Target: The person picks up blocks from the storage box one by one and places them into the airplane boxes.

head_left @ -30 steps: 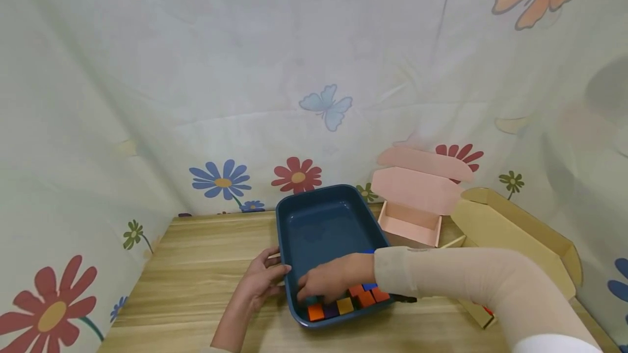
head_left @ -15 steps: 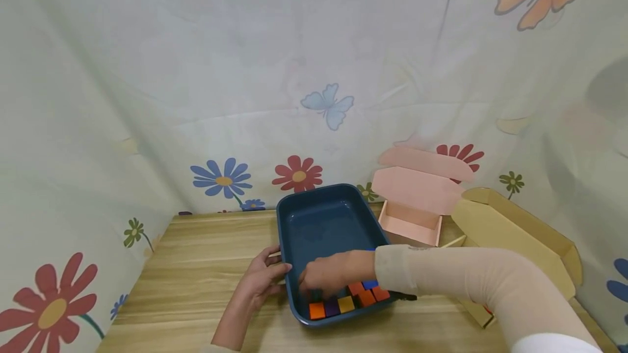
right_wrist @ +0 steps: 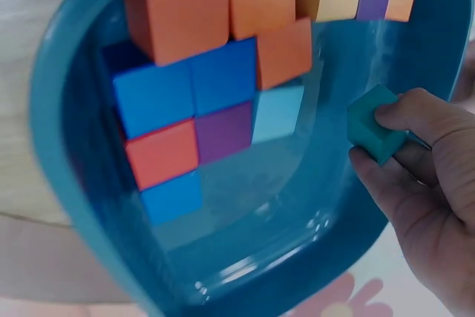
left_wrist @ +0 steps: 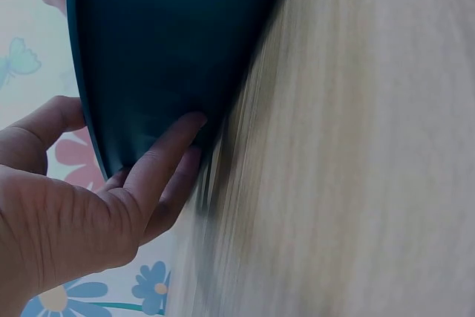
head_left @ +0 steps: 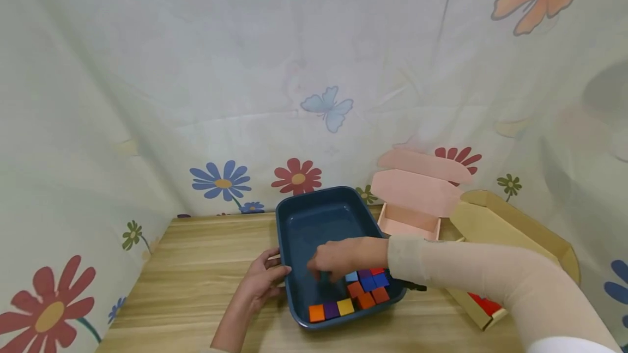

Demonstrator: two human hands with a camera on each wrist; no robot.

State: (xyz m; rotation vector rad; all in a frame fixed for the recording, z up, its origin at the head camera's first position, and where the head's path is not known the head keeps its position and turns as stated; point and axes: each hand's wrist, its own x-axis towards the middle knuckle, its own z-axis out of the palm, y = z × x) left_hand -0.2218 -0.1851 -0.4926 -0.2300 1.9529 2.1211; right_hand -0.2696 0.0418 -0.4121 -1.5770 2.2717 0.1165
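Note:
A deep blue plastic tray (head_left: 314,222) stands on the wooden table. My left hand (head_left: 262,277) holds its left side; in the left wrist view the thumb is at the rim and the fingers lie against the outer wall (left_wrist: 148,72). Above the tray floor, my right hand (head_left: 343,255) pinches a teal cube (right_wrist: 375,125) between thumb and fingers. Several coloured cubes sit in the tray: an orange cube (head_left: 316,312), a purple cube (head_left: 331,309) and a yellow cube (head_left: 345,306) in a row, with orange, blue, red, purple and light blue ones grouped on the right.
An open pink box (head_left: 409,221) stands behind the tray to the right. Nearer, a yellow cardboard box (head_left: 510,227) with its lid up is partly covered by the right sleeve (head_left: 456,266); red pieces (head_left: 485,304) show inside. A flowered curtain backs the table (head_left: 211,255).
My right hand has moved up and to the right, away from the tray's near-left corner, and the teal cube has come with it. The left hand stays at the rim.

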